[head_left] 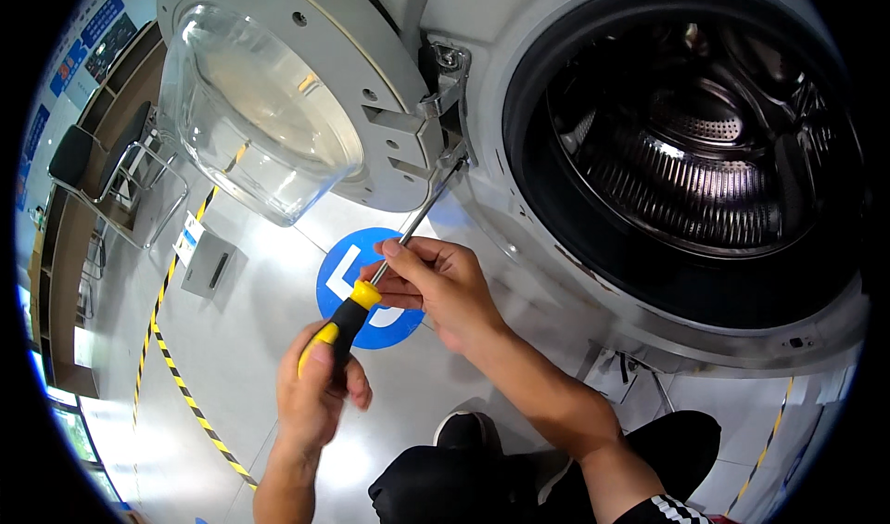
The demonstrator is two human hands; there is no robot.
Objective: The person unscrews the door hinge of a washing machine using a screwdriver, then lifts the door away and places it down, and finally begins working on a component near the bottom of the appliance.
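A screwdriver (pixel 348 322) with a yellow and black handle slants up and to the right, its long metal shaft reaching the lower end of the door hinge (pixel 451 116). Wrapped round the handle is my left hand (pixel 313 380). Higher up, my right hand (pixel 436 287) pinches the shaft between thumb and fingers. The hinge joins the washing machine's round door (pixel 389 70), swung out to the left, to the grey front panel (pixel 501 218). A clear glass bowl (pixel 250 116) bulges from the door. Whether the tip sits in a screw is too small to tell.
The open drum (pixel 705 153) with its dark rubber seal (pixel 533 144) fills the right. Below the door a grey box (pixel 209 266) stands on the tiled floor, near yellow-black tape (pixel 190 403) and a blue round floor sticker (pixel 338 274). Black chairs (pixel 74 158) stand along the left.
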